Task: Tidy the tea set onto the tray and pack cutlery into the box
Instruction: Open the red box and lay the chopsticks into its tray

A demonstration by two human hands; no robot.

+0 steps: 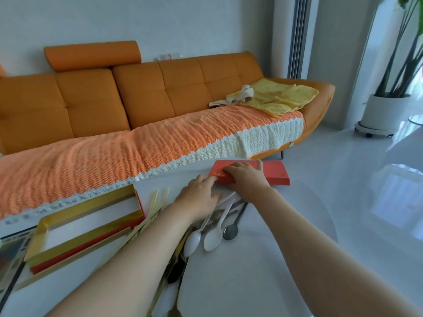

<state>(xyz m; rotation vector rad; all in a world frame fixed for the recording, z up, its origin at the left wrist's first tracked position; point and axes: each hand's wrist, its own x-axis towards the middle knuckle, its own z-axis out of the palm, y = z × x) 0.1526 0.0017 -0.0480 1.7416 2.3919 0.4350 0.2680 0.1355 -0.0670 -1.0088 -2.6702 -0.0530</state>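
Bright daylight from right; glare on glossy white floor point(393, 179); soft shadows; wide-angle bending at edges; slight overall softness.

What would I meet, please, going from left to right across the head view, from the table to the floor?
Open gold-rimmed box → yellow chopsticks → white spoons → dark spoon → white plant pot.

An orange sofa point(146, 92) with a knitted throw point(114, 156) stands against a white wall point(160, 24); a potted plant point(386, 110) stands on the glossy white floor point(343, 161).
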